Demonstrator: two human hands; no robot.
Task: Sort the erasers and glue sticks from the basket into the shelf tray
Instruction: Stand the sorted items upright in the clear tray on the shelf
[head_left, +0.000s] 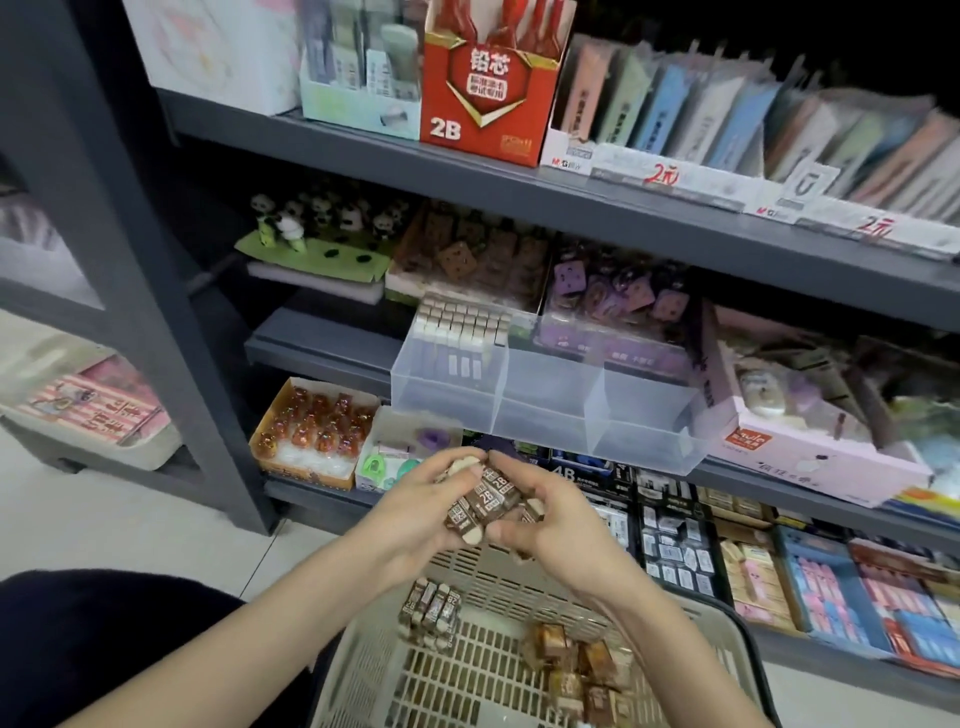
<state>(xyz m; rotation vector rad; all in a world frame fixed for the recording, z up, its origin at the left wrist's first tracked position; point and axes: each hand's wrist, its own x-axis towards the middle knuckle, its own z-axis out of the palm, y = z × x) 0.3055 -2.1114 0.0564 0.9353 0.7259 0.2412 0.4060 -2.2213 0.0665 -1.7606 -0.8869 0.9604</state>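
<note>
Both hands hold a bunch of brown-wrapped 2B erasers (488, 499) above the far rim of the beige basket (363, 670). My left hand (421, 512) grips them from the left, my right hand (550, 514) from the right. More brown 2B erasers (430, 613) and orange-brown wrapped pieces (576, 665) lie on the basket floor. Just above my hands, the clear shelf tray (545, 410) juts from the middle shelf with three compartments. Its left compartment holds upright white-capped sticks (460, 338); the other two look bare.
A dark shelf post (156, 291) stands at left. Around the tray sit a box of amber items (311, 431), a pink box (810, 441), purple packs (613, 306) and panda figures (311, 218). Eraser boxes (753, 561) fill the lower shelf; a red 2B box (488, 88) stands above.
</note>
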